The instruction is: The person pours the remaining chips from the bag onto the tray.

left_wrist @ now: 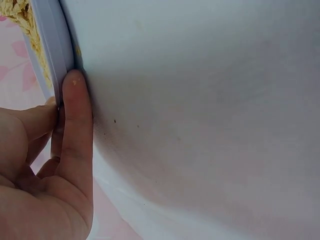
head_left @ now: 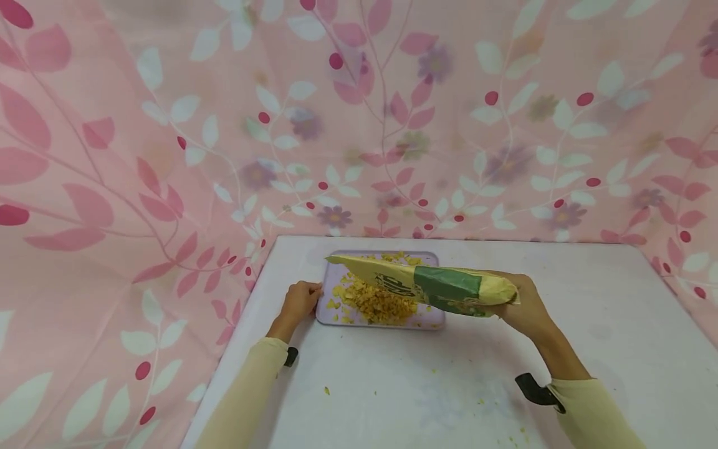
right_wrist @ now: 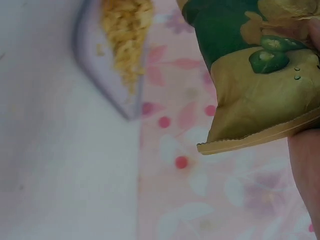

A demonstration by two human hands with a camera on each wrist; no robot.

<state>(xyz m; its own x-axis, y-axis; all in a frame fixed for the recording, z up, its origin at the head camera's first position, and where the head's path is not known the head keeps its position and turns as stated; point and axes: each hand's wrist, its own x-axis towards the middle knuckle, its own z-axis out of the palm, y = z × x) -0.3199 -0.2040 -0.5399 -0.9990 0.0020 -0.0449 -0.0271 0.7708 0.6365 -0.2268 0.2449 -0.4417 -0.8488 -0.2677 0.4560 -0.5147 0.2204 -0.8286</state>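
Observation:
A lavender tray [head_left: 327,315] lies on the table, heaped with crumbled yellow chips [head_left: 376,305]. My left hand [head_left: 300,302] is at the tray's left edge; in the left wrist view its thumb and fingers [left_wrist: 77,120] pinch the rim. My right hand [head_left: 524,305] grips the bottom end of a yellow and green chip bag [head_left: 449,288]. The bag is held nearly level above the tray, its far end pointing left over the heap. In the right wrist view the bag's crimped end seam [right_wrist: 255,142] shows beside the hand, with green pepper slices printed on it.
Small yellow crumbs [head_left: 327,391] are scattered on the white table [head_left: 392,386] in front of the tray. A pink floral cloth [head_left: 392,125] hangs behind the table and along its sides. Each wrist wears a dark strap [head_left: 535,390].

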